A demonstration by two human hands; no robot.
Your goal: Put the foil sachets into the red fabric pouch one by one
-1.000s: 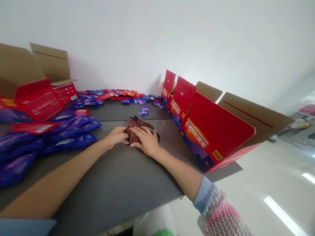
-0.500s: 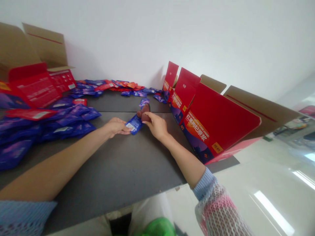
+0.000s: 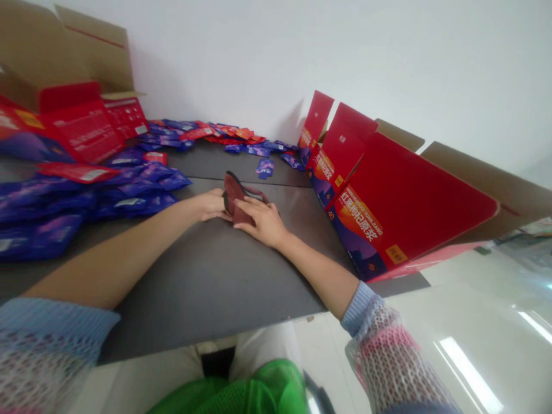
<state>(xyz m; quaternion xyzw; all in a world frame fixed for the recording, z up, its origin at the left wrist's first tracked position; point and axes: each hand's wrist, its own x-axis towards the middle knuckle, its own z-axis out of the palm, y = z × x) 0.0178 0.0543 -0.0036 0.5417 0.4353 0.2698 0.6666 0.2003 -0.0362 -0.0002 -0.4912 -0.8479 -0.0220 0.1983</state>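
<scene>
Maroon item with a dark rim [image 3: 233, 187] lies near the middle of the grey table [image 3: 207, 282], between the two hands; what it is cannot be told for sure. Its tall end tilts up beside the left hand [image 3: 213, 205], whose fingers are tucked against the rim, their tips hidden, so whether they clamp cannot be told; the right hand [image 3: 266, 223] lies palm down across it, thumb apart from the fingers, probably to steady it, though its grip is unclear. Blue packets [image 3: 125, 187] heap at the left, seemingly to stay within the left arm's reach; a single packet [image 3: 264, 168] lies beyond the hands; at the right, red cartons [image 3: 418, 198] line up with flaps raised, likely to keep their mouths open.
</scene>
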